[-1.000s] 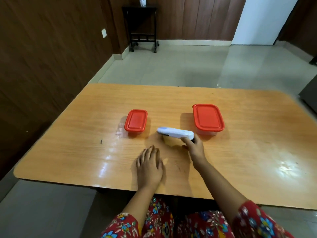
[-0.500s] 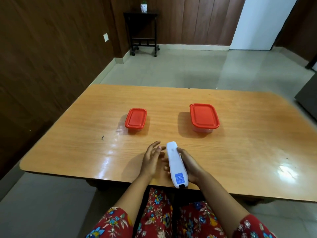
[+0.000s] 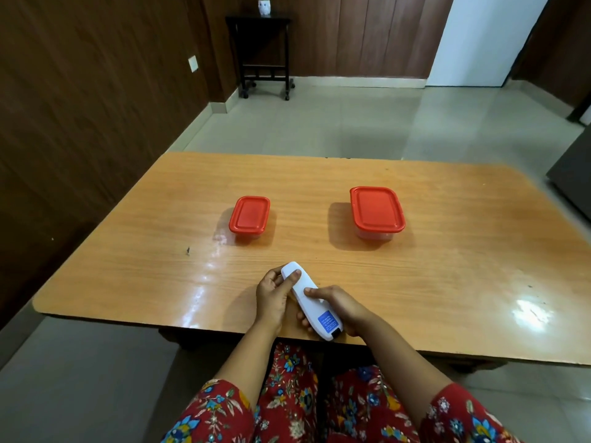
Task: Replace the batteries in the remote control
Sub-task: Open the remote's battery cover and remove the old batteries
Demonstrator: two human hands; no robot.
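Observation:
A white remote control lies back side up near the table's front edge, with a blue label at its near end. My left hand grips its far end, thumb laid on the back. My right hand cups the near half from the right, thumb pressing on the back cover. No batteries are visible.
Two closed containers with red lids stand on the wooden table: a small container at left and a larger container at right. A black side table stands by the far wall.
The remote was picked up from between the containers, turned lengthwise and brought to the front edge. My left hand lifted off the table and took hold of its far end.

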